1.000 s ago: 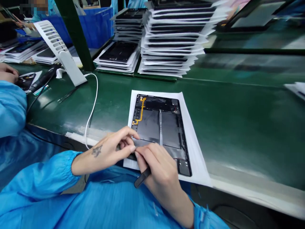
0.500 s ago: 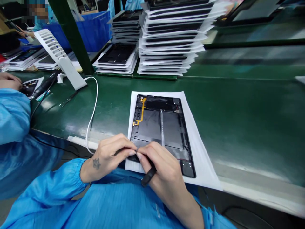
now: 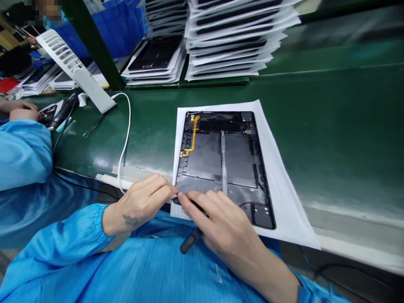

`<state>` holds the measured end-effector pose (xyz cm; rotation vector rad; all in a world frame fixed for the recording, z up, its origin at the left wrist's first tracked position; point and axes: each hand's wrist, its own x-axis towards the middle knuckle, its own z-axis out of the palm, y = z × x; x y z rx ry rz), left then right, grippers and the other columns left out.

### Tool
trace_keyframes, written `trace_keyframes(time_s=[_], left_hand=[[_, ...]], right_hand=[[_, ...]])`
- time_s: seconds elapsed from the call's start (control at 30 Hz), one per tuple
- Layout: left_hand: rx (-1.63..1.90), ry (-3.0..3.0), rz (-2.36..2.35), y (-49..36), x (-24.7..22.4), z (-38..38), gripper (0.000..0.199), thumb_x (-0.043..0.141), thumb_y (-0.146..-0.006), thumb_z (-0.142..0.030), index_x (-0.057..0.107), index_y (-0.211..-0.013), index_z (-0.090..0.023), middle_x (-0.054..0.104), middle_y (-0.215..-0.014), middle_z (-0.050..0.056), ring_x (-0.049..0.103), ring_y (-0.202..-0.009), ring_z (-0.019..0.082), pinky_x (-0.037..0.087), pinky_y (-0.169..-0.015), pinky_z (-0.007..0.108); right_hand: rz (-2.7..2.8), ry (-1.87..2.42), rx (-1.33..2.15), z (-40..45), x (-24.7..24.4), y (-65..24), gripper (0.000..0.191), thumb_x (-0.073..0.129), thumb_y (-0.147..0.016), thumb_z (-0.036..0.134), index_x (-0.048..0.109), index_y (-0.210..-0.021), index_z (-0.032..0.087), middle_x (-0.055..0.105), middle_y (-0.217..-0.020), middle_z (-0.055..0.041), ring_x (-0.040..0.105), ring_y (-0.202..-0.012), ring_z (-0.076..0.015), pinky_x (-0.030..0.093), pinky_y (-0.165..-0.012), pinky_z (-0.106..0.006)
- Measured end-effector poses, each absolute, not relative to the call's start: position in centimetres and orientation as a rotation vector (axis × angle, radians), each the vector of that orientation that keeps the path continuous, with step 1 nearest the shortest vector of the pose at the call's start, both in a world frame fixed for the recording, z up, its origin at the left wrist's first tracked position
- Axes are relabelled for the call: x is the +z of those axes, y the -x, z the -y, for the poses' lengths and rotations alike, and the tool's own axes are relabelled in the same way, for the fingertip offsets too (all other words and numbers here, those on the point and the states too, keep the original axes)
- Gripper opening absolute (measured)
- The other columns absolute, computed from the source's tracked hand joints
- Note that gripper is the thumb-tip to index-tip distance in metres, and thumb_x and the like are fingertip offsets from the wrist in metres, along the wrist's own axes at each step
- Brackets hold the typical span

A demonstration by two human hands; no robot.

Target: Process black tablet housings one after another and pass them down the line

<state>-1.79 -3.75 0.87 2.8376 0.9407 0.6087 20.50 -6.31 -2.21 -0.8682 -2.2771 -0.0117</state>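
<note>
A black tablet back housing [image 3: 205,158] lies face down on a white paper sheet [image 3: 288,206], with an orange flex cable [image 3: 193,136] at its upper left and a thin grey strip down its middle. My left hand [image 3: 142,204] rests at the housing's lower left edge, fingertips together against it. Just beside it, my right hand [image 3: 221,223] grips a black slim tool [image 3: 191,240], whose tip is hidden under my fingers near that edge. The two hands nearly touch and cover the lower edge.
On the green bench, a co-worker's blue sleeve and hands [image 3: 23,113] work at the left by a black pen-like tool [image 3: 62,113]. Tweezers [image 3: 94,126], a white cable [image 3: 125,139] and a white slotted stand [image 3: 74,71] lie nearby. Stacks of housings on paper [image 3: 233,38] stand behind.
My view has tilted, so the housing and paper sit higher and rotated. My right hand has slid right along the lower edge, and the black tool lies flatter.
</note>
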Motion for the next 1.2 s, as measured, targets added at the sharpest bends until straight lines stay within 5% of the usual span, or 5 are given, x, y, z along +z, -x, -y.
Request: trace_keyframes(time_s=[0.6, 0.7, 0.83, 1.0, 1.2], left_hand=[[0.688, -3.121, -0.670, 3.3, 1.0, 4.1, 0.034, 0.045, -0.101, -0.009, 0.053, -0.133, -0.002, 0.074, -0.102, 0.017, 0.071, -0.090, 0.023, 0.061, -0.072, 0.033], [0.603, -3.212, -0.668, 2.7, 1.8, 4.1, 0.029, 0.039, -0.104, -0.010, 0.058, -0.124, -0.001, 0.074, -0.100, 0.017, 0.070, -0.086, 0.022, 0.062, -0.074, 0.035], [0.501, -3.324, -0.670, 2.2, 2.2, 4.2, 0.022, 0.042, -0.103, -0.008, 0.061, -0.112, -0.003, 0.072, -0.087, 0.012, 0.067, -0.075, 0.020, 0.061, -0.070, 0.035], [0.690, -2.910, -0.774, 3.0, 0.7, 3.4, 0.023, 0.043, -0.105, -0.010, 0.059, -0.121, -0.010, 0.072, -0.100, 0.010, 0.067, -0.088, 0.017, 0.060, -0.078, 0.030], [0.542, -2.674, -0.841, 3.4, -1.1, 1.8, 0.061, 0.054, -0.103, -0.047, 0.039, -0.153, -0.015, 0.041, -0.160, 0.016, 0.035, -0.151, 0.028, 0.037, -0.122, 0.050]], right_hand=[[2.334, 0.837, 0.007, 5.8, -2.1, -20.0, 0.034, 0.035, -0.105, 0.012, 0.068, -0.108, 0.007, 0.069, -0.090, -0.0101, 0.052, -0.072, -0.0200, 0.041, -0.061, -0.035], [2.289, 0.878, 0.200, 5.8, -1.2, -20.8, 0.037, 0.039, -0.108, 0.034, 0.064, -0.115, 0.007, 0.069, -0.099, -0.0118, 0.060, -0.084, -0.0213, 0.051, -0.071, -0.035], [2.381, 0.962, 0.296, 5.4, 1.2, -22.1, 0.074, 0.032, -0.099, 0.067, 0.054, -0.136, 0.007, 0.066, -0.105, -0.0136, 0.065, -0.090, -0.0230, 0.056, -0.071, -0.034], [2.342, 1.001, 0.042, 5.6, 1.8, -22.2, 0.035, 0.039, -0.108, 0.032, 0.064, -0.126, 0.015, 0.061, -0.080, -0.0028, 0.056, -0.061, -0.0143, 0.044, -0.052, -0.026], [2.320, 0.937, -0.025, 6.1, -0.5, -21.7, 0.033, 0.053, -0.098, 0.004, 0.064, -0.128, 0.010, 0.067, -0.100, -0.0109, 0.063, -0.082, -0.0167, 0.050, -0.068, -0.026]])
